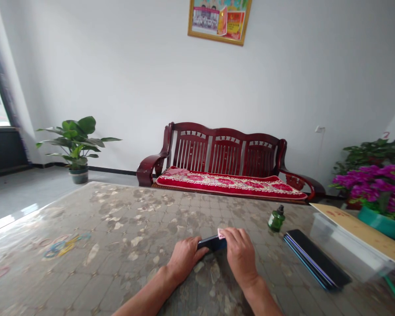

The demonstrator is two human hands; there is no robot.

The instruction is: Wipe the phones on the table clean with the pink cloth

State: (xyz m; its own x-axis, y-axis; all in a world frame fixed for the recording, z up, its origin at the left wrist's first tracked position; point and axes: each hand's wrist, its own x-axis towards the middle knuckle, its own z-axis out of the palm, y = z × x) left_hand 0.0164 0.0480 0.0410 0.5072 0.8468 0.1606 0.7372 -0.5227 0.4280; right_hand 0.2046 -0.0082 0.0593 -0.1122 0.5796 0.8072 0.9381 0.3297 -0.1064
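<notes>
My left hand (184, 259) curls round the near left end of a dark phone (210, 242) that lies on the patterned table (125, 228). My right hand (240, 252) presses a small pinkish-white pad or cloth (220, 234) against the phone's far right end, fingers closed over it. Both forearms reach in from the bottom edge. Most of the phone is hidden between the two hands.
A stack of dark phones (316, 259) lies right of my hands, with a small green bottle (276, 219) behind it. A clear plastic box (349, 250) topped by brown card and a pot of purple flowers (378, 193) stand far right. Coloured rubber bands (62, 246) lie at left.
</notes>
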